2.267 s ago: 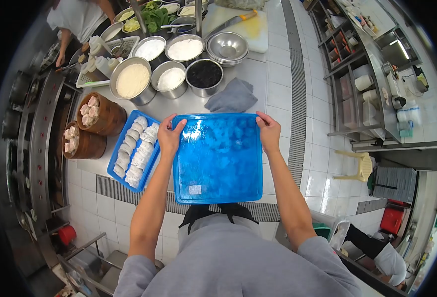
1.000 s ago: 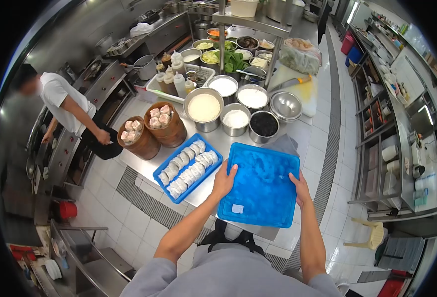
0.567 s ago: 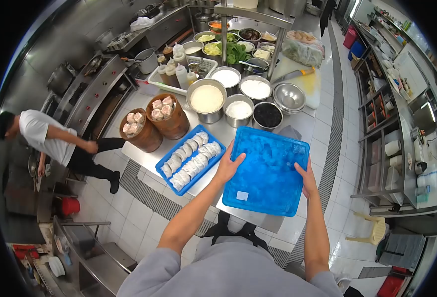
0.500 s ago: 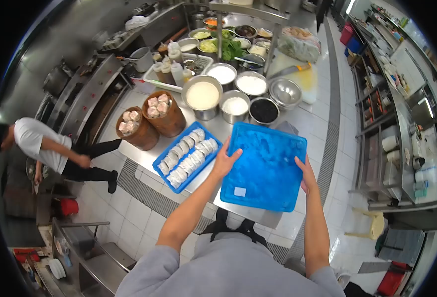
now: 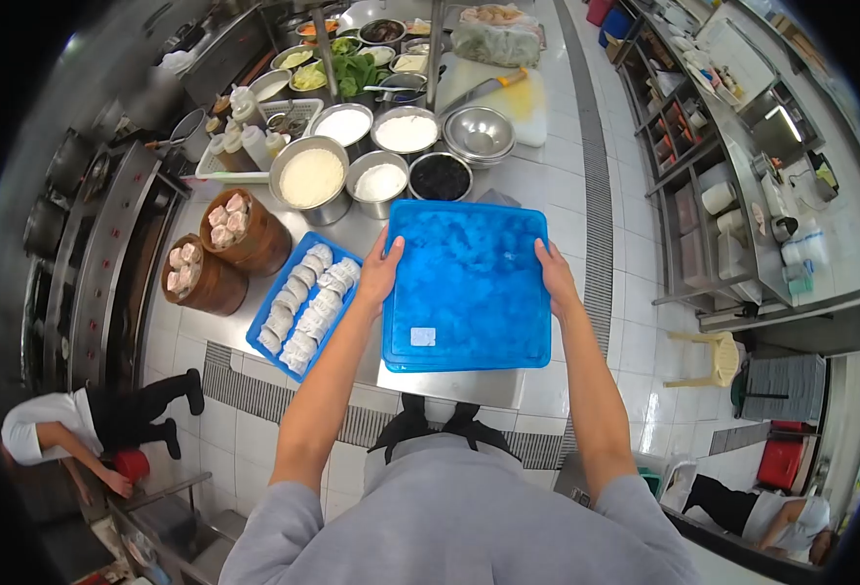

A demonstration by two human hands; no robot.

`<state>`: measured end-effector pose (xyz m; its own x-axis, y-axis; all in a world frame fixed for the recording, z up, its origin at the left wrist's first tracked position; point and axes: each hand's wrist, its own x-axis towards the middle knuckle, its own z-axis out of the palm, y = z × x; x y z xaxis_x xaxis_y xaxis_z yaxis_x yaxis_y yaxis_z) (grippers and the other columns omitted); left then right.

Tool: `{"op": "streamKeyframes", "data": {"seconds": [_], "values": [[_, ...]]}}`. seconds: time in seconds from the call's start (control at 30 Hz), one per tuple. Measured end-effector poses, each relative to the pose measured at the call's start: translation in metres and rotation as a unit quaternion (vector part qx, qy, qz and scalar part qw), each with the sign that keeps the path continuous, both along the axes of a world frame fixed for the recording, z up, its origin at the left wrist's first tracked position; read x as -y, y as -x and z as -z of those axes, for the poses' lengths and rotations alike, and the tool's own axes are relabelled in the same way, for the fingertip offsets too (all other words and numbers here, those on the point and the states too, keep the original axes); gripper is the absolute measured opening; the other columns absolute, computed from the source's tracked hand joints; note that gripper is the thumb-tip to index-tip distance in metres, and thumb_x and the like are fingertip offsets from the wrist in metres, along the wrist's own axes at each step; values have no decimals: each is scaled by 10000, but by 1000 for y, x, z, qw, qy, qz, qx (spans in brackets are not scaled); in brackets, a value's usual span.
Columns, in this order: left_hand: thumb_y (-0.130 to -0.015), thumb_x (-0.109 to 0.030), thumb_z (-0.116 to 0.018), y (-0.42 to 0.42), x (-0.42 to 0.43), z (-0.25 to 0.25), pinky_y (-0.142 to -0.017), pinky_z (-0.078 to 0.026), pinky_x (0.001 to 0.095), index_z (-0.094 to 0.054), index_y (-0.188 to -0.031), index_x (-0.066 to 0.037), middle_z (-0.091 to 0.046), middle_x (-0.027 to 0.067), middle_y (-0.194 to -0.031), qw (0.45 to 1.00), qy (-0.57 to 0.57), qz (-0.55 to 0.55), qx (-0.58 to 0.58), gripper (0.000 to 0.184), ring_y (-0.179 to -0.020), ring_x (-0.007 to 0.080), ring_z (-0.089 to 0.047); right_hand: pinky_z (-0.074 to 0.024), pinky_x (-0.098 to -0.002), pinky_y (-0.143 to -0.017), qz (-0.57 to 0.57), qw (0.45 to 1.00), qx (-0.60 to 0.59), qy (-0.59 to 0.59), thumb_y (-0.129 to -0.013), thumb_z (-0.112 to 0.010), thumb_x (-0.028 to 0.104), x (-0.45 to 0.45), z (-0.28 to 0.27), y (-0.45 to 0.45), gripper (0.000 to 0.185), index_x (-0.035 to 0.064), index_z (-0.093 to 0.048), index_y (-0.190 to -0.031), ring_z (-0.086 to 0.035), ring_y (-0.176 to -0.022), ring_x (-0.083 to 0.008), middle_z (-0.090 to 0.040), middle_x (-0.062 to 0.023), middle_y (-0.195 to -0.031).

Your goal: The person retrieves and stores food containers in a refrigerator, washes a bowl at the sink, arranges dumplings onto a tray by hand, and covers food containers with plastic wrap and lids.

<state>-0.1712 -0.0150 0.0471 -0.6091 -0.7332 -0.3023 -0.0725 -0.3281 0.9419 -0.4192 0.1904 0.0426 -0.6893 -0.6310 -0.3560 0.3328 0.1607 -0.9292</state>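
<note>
A square blue lidded container [image 5: 469,288] with a small white label is held level over the steel table's front part [image 5: 440,385]. My left hand [image 5: 381,271] grips its left edge, thumb on top. My right hand [image 5: 557,275] grips the right edge the same way. Just left of my left hand, a blue tray [image 5: 255,334] holds two rows of white dumplings [image 5: 313,317]. Behind the container stand steel pots with black contents [image 5: 440,177] and white powder [image 5: 379,182]. A grey cloth [image 5: 500,199] shows partly behind it.
Two bamboo steamers [image 5: 259,244] with dumplings stand at the left. Farther back are squeeze bottles [image 5: 254,144], steel bowls [image 5: 479,134] and a knife [image 5: 487,86] on a cutting board [image 5: 527,105]. One co-worker [image 5: 55,429] is at lower left, another [image 5: 781,522] at lower right.
The view has turned, so the table and its contents sit farther left. The container appears higher and squarer to me, still between both hands. The left co-worker appears lower; another shows at lower right.
</note>
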Motion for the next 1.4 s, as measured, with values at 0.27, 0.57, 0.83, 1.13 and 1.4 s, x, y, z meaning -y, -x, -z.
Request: {"op": "streamKeyframes", "data": {"seconds": [0.27,0.57,0.83,1.13,1.4], "values": [[-1018,-440,-569,-44,-18,8,-846,-549,307,-533,-1353,-2,-667,86,-1145,990,-129,39,33,553,-968,161,-660,-525,-352,-873,-45,998,19,-37,-991,-610,417,-39,-37,-25,593,39,-469,-1425,-620,-1092,-182,-656,-131,-1200],[-951,-435,-680,-74,-65,13,-831,-548,314,-578,-1293,45,-684,135,-1107,999,-45,-23,16,597,-971,179,-662,-455,-423,-992,-56,979,-132,-148,-958,-495,607,-5,-19,-8,797,-96,-551,-1328,-584,-1211,-330,-613,-271,-1290],[-925,-429,-719,-69,-74,21,-769,-540,293,-587,-1262,77,-685,148,-1078,998,-17,-59,-7,622,-908,166,-656,-505,-408,-786,-35,950,-177,-254,-884,-625,336,31,-15,25,510,-162,-662,-993,-655,-899,-300,-695,-254,-969],[-933,-413,-718,-71,-80,10,-725,-516,269,-605,-1188,93,-679,108,-1004,994,-57,-47,-78,578,-861,127,-630,-493,-455,-822,-25,893,-316,-319,-952,-555,465,26,-16,27,553,-59,-728,-916,-677,-917,-393,-714,-275,-942],[-932,-475,-700,-68,-71,9,-864,-468,271,-589,-1224,102,-661,96,-1065,990,-113,-38,-73,656,-980,130,-592,-458,-435,-1045,-133,980,17,-149,-983,-434,664,-87,-115,-41,800,11,-463,-1445,-552,-1277,-249,-565,-138,-1413]]}}
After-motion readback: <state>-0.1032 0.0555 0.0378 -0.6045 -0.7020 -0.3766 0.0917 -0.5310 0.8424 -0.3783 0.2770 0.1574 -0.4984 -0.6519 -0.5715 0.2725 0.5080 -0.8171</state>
